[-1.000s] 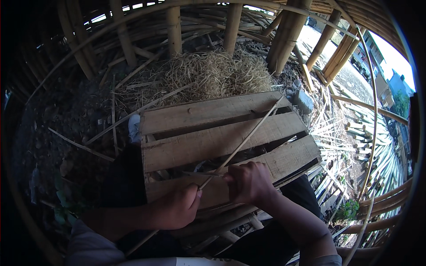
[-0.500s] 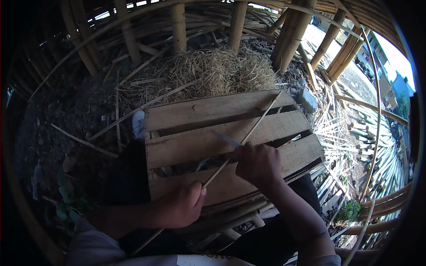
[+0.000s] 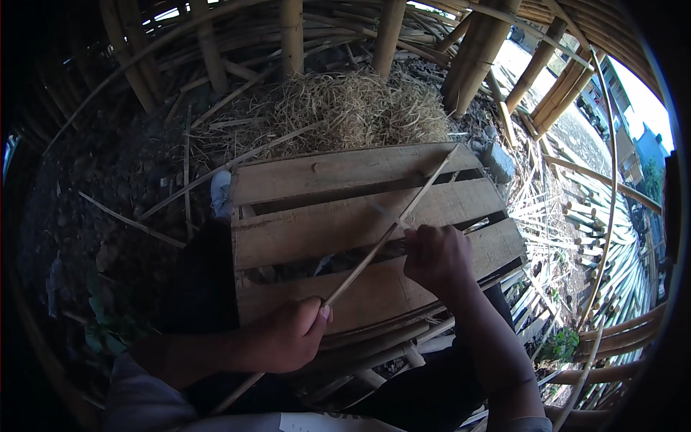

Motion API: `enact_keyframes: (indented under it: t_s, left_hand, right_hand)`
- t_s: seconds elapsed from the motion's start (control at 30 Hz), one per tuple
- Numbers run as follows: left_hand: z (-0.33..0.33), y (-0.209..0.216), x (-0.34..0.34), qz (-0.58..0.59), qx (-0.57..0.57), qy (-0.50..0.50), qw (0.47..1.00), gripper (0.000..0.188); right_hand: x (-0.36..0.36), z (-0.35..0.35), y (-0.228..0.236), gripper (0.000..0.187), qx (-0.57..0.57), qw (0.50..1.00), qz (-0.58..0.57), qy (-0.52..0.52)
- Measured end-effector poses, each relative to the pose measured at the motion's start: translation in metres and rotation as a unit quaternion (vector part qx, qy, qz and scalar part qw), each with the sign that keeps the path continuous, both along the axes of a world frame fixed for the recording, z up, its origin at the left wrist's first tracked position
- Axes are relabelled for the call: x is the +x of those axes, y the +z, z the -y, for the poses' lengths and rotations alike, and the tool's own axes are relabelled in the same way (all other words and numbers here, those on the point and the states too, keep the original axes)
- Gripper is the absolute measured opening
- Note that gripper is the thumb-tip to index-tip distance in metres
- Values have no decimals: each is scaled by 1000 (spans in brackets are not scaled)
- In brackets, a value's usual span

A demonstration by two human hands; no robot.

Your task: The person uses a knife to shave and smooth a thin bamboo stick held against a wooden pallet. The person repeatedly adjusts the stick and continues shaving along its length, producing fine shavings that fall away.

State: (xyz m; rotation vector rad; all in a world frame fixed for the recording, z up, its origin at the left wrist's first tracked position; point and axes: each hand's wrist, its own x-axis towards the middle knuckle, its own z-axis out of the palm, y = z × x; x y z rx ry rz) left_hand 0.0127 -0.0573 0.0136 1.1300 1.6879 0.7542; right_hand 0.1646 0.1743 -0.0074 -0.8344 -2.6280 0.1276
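A thin bamboo strip (image 3: 366, 263) slants across a slatted wooden crate (image 3: 288, 241), its far tip resting on the farthest slat. My left hand (image 3: 291, 335) is closed round the strip at the crate's near edge, and the strip's near end runs back under my forearm. My right hand (image 3: 439, 259) is closed on a knife, its handle hidden in the fist. The knife's blade (image 3: 383, 210), blurred, points up and to the left and lies against the strip just beyond the middle of its length.
Behind the crate lies a heap of straw-like shavings (image 3: 353, 108), with bamboo posts (image 3: 291, 39) rising beyond it. A grey block (image 3: 498, 162) sits by the crate's far right corner. Many cut bamboo poles (image 3: 604, 252) lie on the right. Loose strips (image 3: 133, 219) litter the ground left.
My right hand with the knife has shifted right and slightly up along the strip. My left hand keeps its grip, moving only a little to the left.
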Motion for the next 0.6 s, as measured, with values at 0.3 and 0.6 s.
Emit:
enact_keyframes:
  t_s: [0.3, 0.6]
  left_hand:
    - [-2, -4, 1, -20, -5, -9, 1000, 29]
    - [-4, -15, -1, 163, -72, 36, 983, 36]
  right_hand:
    - [-6, 44, 4, 29, -166, 975, 53, 141]
    - [-9, 4, -2, 30, 0, 1000, 8, -3]
